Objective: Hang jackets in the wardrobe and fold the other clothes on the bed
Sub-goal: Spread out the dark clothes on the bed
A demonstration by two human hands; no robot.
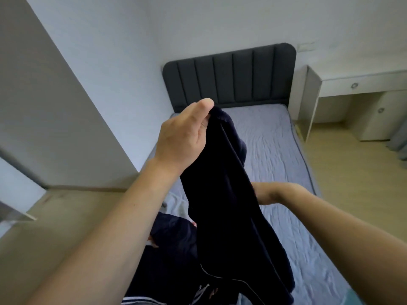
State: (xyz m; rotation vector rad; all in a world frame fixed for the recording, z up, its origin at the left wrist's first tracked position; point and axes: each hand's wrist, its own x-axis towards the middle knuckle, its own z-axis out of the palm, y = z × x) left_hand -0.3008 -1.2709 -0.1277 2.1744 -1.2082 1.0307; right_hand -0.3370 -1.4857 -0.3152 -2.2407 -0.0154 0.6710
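Note:
A dark navy garment (229, 212) hangs in the air over the bed (275, 150). My left hand (187, 137) pinches its top edge between thumb and fingers, held high. My right forearm reaches in from the right, and my right hand (264, 192) goes behind the garment, so only the wrist and the heel of the hand show. More dark clothes (174, 249) lie in a heap at the near left of the bed, one with white stripes (198, 293).
The bed has a lilac sheet and a dark padded headboard (231, 75). A pale wardrobe side panel (44, 102) stands at the left. A white desk with drawers (356, 95) stands to the right on a wooden floor (352, 172).

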